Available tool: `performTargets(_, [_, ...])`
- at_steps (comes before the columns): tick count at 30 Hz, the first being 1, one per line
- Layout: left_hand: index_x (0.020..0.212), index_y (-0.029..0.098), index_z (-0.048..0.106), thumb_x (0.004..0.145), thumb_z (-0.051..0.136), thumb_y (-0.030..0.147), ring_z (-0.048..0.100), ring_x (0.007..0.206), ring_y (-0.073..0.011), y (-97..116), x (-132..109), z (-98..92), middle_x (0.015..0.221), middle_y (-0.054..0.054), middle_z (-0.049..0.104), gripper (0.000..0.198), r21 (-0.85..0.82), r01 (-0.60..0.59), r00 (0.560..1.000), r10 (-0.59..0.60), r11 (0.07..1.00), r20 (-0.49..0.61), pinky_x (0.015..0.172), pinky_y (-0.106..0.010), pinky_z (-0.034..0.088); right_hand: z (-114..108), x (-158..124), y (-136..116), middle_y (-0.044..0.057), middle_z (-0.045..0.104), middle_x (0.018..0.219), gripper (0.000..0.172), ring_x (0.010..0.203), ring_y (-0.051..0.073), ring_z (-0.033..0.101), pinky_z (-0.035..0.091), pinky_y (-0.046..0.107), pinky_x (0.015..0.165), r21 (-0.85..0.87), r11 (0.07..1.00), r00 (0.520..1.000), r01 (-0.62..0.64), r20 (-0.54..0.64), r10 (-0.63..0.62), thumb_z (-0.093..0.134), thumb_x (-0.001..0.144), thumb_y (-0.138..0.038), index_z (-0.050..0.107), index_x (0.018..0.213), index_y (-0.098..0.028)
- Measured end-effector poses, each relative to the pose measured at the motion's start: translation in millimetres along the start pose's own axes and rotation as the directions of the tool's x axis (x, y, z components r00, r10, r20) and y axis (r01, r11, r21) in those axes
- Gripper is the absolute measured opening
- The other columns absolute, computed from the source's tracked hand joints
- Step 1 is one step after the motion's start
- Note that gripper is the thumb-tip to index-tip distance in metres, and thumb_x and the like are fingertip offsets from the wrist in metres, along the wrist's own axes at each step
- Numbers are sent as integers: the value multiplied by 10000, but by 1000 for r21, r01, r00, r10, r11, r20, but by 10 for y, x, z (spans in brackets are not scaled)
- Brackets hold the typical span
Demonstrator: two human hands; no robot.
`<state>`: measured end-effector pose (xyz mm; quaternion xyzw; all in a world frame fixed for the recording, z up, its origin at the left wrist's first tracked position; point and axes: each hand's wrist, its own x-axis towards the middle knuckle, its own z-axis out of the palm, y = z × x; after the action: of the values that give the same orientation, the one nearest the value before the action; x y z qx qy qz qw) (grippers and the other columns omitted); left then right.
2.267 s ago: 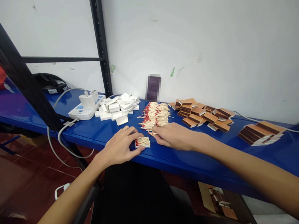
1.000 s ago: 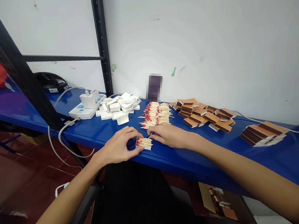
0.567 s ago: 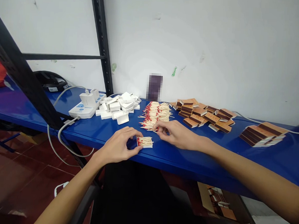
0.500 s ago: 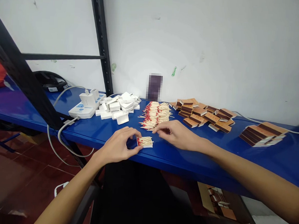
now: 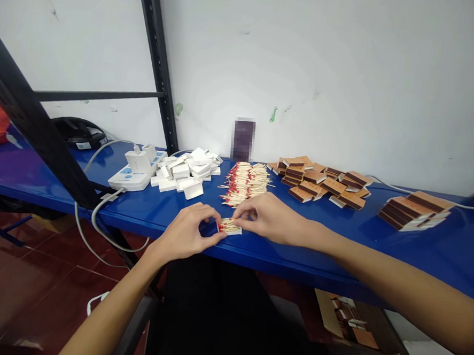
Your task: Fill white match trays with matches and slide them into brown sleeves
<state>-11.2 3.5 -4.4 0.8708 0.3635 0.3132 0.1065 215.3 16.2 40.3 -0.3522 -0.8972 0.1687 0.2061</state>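
My left hand (image 5: 187, 232) pinches the left end of a small white matchbox tray (image 5: 229, 227) filled with red-tipped matches, near the front edge of the blue table (image 5: 147, 207). My right hand (image 5: 269, 218) reaches over the tray's right side, its fingertips pinched on matches at the tray. Just behind lies a pile of loose matches (image 5: 245, 182).
A heap of empty white trays (image 5: 187, 175) sits left of the matches, beside a white power strip (image 5: 135, 170) with cables. Brown matchbox sleeves (image 5: 320, 182) lie at the back right, a neat stack (image 5: 415, 210) farther right. A black shelf post (image 5: 157, 65) rises behind.
My right hand went back to the loose pile, then came forward again and is now down at the tray. My left hand has stayed on the tray.
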Motion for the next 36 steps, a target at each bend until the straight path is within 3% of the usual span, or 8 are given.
performTargets(6, [935, 210, 676, 858, 675, 350, 598, 828, -179, 6, 14, -7, 916, -22, 691, 160, 2, -24, 1000, 24, 1000, 17, 772, -317, 466, 70, 59, -29, 9, 668, 671, 164, 588, 115, 534, 338, 243, 580, -115, 992, 998, 47, 45, -42, 627, 850, -237, 767, 915, -183])
performTargets(11, [960, 213, 651, 848, 686, 361, 587, 808, -174, 15, 7, -22, 923, -13, 684, 190, 15, -5, 1000, 4, 1000, 20, 756, -312, 464, -37, 12, 40, -20, 572, 608, 157, 549, 106, 473, 323, 245, 590, -122, 993, 998, 4, -68, -12, 601, 871, -267, 728, 882, -175])
performTargets(15, [999, 218, 645, 859, 678, 372, 588, 809, -172, 23, 5, -32, 951, -9, 682, 211, 15, -11, 999, 10, 1000, 31, 755, -309, 465, -56, -85, 169, 32, 661, 814, 155, 724, 148, 550, 381, 271, 691, -85, 996, 989, 32, -142, -43, 561, 901, -267, 683, 859, -182])
performTargets(21, [1025, 225, 676, 891, 655, 358, 607, 901, -185, 17, 10, -26, 1035, -26, 686, 189, -5, -46, 998, 46, 999, 42, 815, -321, 477, 17, -170, 256, 13, 627, 760, 234, 656, 132, 533, 381, 259, 647, -35, 998, 997, -47, -59, 45, 598, 903, -353, 698, 1016, -175])
performTargets(27, [1078, 253, 715, 924, 611, 376, 625, 962, -201, 7, 4, -12, 1066, -46, 685, 223, 6, -70, 996, 70, 997, 46, 874, -348, 492, 98, -171, 247, 8, 683, 730, 203, 601, 119, 535, 380, 252, 617, 86, 993, 994, -76, -66, 82, 614, 891, -346, 752, 913, -199])
performTargets(36, [1073, 262, 732, 919, 616, 389, 637, 964, -204, -8, 5, 3, 1063, -46, 696, 231, 17, -72, 997, 72, 997, 27, 869, -348, 511, 151, -109, 182, 4, 704, 720, 138, 602, 115, 554, 401, 247, 630, 61, 996, 995, -68, -74, 73, 626, 866, -243, 751, 853, -186])
